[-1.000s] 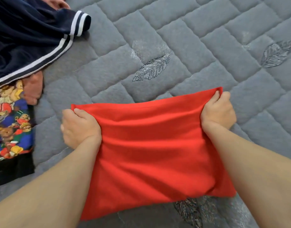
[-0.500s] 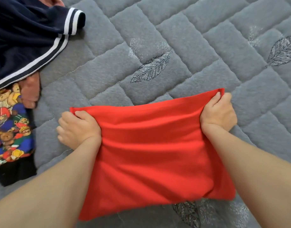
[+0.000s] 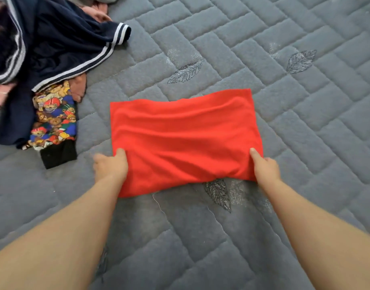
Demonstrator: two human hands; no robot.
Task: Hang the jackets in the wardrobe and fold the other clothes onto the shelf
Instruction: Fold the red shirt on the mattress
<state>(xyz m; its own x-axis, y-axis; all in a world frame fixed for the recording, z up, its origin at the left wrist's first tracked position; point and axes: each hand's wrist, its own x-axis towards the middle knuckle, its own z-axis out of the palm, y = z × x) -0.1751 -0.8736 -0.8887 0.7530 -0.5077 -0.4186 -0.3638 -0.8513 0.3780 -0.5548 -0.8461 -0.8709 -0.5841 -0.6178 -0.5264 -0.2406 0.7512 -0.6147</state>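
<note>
The red garment (image 3: 184,139) is lying folded flat on the grey quilted mattress (image 3: 284,101), long axis running left to right. Both hands are sitting at its near corners, so the cloth is stretching away from them toward the far side. The left hand (image 3: 111,164) is gripping the near-left edge, thumb on top. The right hand (image 3: 264,166) is pinching the near-right corner, thumb likewise on top. Neither hand is nearer; they are level.

To the far left a navy striped jacket (image 3: 60,45) is lying heaped, with a bear-print garment (image 3: 54,120) beside it, well apart from the red piece. Nothing is blocking a lift or another fold.
</note>
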